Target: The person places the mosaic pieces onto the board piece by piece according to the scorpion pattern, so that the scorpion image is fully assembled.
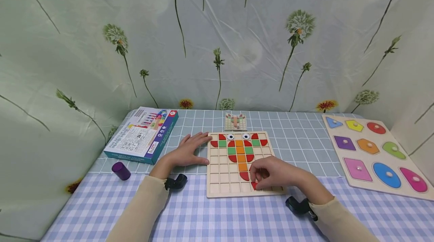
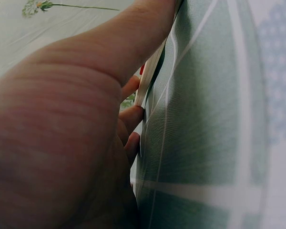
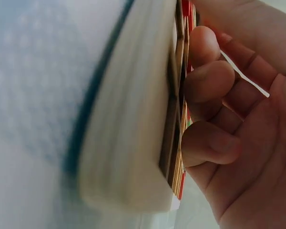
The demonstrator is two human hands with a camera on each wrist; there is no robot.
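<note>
A wooden grid board [image 1: 217,189] lies on the table, with red curved pieces [image 1: 244,175], green squares [image 1: 231,150], orange squares [image 1: 241,158] and two eye pieces [image 1: 230,136] set in its cells. My left hand [image 1: 187,151] is spread at the board's left side, fingertips and thumb touching its edge; the left wrist view shows the fingers by that edge [image 2: 148,76]. Over the lower right cells, my right hand [image 1: 271,171] pinches a small red piece [image 1: 254,185] between thumb and forefinger. The fingers partly cover this piece, and its full outline is hidden.
A small pattern card [image 1: 230,125] stands behind the board. At the left are a colourful box [image 1: 142,136] and a purple cylinder [image 1: 121,171]. A shape board with knobbed pieces [image 1: 367,166] lies at the right. Checked cloth [image 1: 190,219] covers the table.
</note>
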